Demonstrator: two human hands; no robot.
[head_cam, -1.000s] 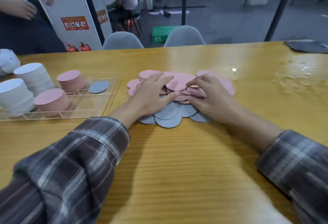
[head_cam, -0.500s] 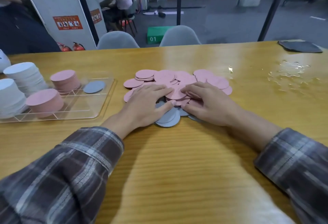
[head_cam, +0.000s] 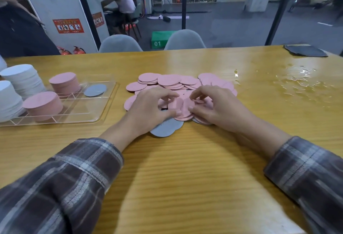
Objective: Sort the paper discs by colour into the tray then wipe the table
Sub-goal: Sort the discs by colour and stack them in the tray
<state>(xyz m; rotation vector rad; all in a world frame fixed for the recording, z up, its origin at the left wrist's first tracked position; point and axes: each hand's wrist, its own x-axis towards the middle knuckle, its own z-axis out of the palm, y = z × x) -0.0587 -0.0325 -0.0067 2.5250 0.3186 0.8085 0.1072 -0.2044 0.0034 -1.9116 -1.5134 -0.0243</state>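
Two hands meet over the near edge of the loose pile of pink discs [head_cam: 168,80], which lies in the middle of the wooden table [head_cam: 185,178]. The left hand [head_cam: 148,111] is curled, its thumb pressed against the lower rim of a small bunch of pink discs [head_cam: 182,107] and its fingers bent over the top. The right hand [head_cam: 217,107] mirrors it from the other side, with its thumb on the face of the same bunch and its fingers hooked above. Both hands grip that bunch between them, tilted up off the pile. How many discs are in it cannot be told.

Several grey discs [head_cam: 167,128] lie flat on the table under the left wrist and the bunch, partly covered by both.

To the left, apart from the pile, sits the clear divided tray [head_cam: 105,102]. It holds two pink stacks, one farther [head_cam: 65,83] and one nearer [head_cam: 43,104]. A single grey disc [head_cam: 95,90] lies flat in a far compartment on the tray's right side, and two white stacks [head_cam: 22,77] stand at its left end.

On the right of the table a wet patch [head_cam: 300,79] glistens, and beyond it a dark cloth [head_cam: 304,51] lies at the far edge. Both forearms wear plaid sleeves [head_cam: 78,174].
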